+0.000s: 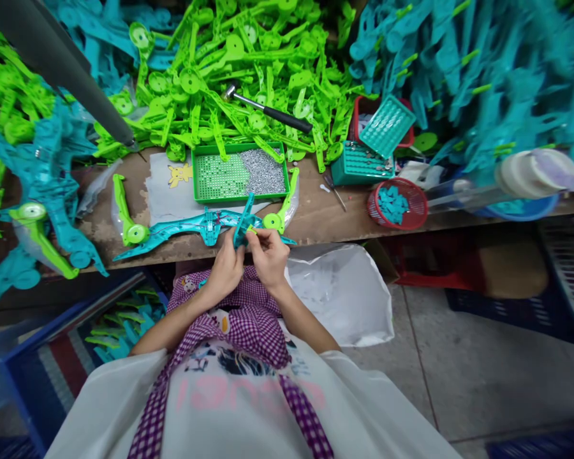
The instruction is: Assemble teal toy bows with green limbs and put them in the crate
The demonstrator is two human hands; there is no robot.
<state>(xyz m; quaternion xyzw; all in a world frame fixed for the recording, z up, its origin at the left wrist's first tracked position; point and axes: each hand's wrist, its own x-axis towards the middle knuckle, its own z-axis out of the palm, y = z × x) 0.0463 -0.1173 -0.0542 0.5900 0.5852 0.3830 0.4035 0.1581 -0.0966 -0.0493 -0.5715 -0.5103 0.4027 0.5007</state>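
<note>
A long teal plastic bow-shaped part (176, 231) lies along the table's front edge, with a curved green arm (130, 220) at its left end and another green arm (286, 207) at its right. My left hand (227, 268) is closed around a teal piece (243, 223) near the right half of the bow. Beside it, my right hand (268, 255) pinches a small yellow-green piece (251, 228) against the teal plastic. Fingers hide much of the join between them.
Behind the bow stands a green tray (242, 199) of small metal screws. A hammer (268, 109) rests on heaped green parts (191, 83). To the right are a screwdriver-like tool (335, 193), a teal box (363, 167) and a red basket (397, 204). A grey power-tool shaft (76, 76) slants in upper left.
</note>
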